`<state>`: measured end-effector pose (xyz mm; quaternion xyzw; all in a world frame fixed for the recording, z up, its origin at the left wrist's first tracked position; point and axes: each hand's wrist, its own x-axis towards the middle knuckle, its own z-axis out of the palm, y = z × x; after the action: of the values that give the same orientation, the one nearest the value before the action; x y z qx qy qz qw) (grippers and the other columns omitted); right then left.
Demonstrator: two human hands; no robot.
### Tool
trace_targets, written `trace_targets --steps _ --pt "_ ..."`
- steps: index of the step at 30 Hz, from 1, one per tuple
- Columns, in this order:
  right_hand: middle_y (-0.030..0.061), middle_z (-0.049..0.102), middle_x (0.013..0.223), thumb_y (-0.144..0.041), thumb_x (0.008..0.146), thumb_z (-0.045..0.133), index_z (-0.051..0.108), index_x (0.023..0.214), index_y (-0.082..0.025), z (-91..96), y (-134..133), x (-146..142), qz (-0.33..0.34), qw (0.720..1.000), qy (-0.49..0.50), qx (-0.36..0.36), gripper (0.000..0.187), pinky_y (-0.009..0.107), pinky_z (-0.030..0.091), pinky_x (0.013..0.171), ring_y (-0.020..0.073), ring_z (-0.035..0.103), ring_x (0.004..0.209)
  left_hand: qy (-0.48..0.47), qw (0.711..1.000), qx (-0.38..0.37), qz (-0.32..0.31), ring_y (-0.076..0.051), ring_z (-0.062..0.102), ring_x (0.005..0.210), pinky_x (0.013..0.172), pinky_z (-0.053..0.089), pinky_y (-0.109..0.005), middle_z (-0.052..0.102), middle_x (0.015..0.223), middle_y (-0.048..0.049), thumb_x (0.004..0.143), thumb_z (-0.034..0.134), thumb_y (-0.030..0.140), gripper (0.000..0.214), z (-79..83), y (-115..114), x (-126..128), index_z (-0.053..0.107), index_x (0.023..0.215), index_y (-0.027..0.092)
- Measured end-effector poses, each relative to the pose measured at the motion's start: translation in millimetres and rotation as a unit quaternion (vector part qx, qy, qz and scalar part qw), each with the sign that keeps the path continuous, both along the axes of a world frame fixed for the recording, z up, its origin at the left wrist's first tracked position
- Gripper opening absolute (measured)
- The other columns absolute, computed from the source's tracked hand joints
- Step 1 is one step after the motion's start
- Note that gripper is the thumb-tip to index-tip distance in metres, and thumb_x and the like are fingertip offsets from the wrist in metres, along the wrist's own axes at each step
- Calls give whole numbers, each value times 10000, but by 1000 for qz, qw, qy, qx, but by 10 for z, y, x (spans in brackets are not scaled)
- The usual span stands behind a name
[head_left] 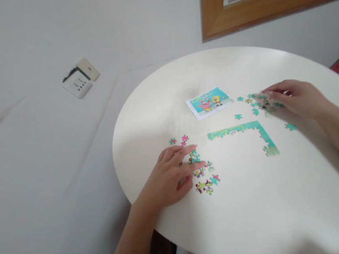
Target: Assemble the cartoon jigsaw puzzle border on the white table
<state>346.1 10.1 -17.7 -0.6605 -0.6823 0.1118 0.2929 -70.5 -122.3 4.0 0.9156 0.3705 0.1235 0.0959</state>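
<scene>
Left forearm (134,234) foremost, leading to left hand (170,175), fingers spread open, lying across a cluster of multicoloured puzzle pieces (209,187), several showing past the fingertips. Right hand (300,97), thumb and fingers bent close together over a pile of mostly green pieces (255,111); cannot tell whether any piece is pinched. Between both hands, touching neither, one joined L-shaped puzzle strip (263,133) on a round white table (250,221); beyond it, left of the right fingertips, one cartoon picture card (210,103).
</scene>
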Motion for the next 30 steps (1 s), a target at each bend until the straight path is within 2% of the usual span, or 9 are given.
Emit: trace_targets --steps 4,9,15,21,26,30 --pt "57 718 866 -422 799 558 773 991 -225 0 0 -5 -1 1000 -1 1 350 332 415 654 188 565 680 -4 1000 -1 1 -279 429 1306 1120 338 -485 487 1471 -32 843 532 96 506 -1 16 -8 633 1277 336" --pt "68 732 917 -433 804 554 771 992 -219 9 -4 -16 3 1000 9 0 358 332 422 656 203 593 724 -82 996 20 -11 -258 466 1266 1090 379 -474 517 1427 -49 848 513 73 488 28 54 -61 642 1247 323" --pt "70 731 895 -435 810 561 775 1003 -207 7 7 -1 8 1000 9 6 367 322 416 641 182 567 673 -111 992 50 28 -251 490 1220 1043 410 -465 558 1349 -56 855 502 39 498 7 78 -116 644 1241 321" --pt "71 728 910 -429 820 555 772 1027 -201 -4 13 18 11 1000 11 12 377 321 418 666 179 566 693 -154 973 122 125 -234 528 1146 1001 434 -439 595 1254 -48 877 486 36 452 -1 110 -187 685 1175 312" --pt "63 731 896 -417 808 562 777 1006 -215 6 2 4 3 1000 8 13 355 322 410 647 180 558 673 -238 930 172 221 -223 548 1098 969 462 -421 617 1173 -39 884 510 67 383 2 99 -250 721 1093 309" --pt "58 732 911 -434 809 576 774 1014 -223 -14 8 24 9 1000 16 13 355 324 416 662 183 572 694 -283 909 174 252 -210 569 1061 955 476 -410 610 1090 -38 894 541 108 307 -15 94 -281 731 1044 297"
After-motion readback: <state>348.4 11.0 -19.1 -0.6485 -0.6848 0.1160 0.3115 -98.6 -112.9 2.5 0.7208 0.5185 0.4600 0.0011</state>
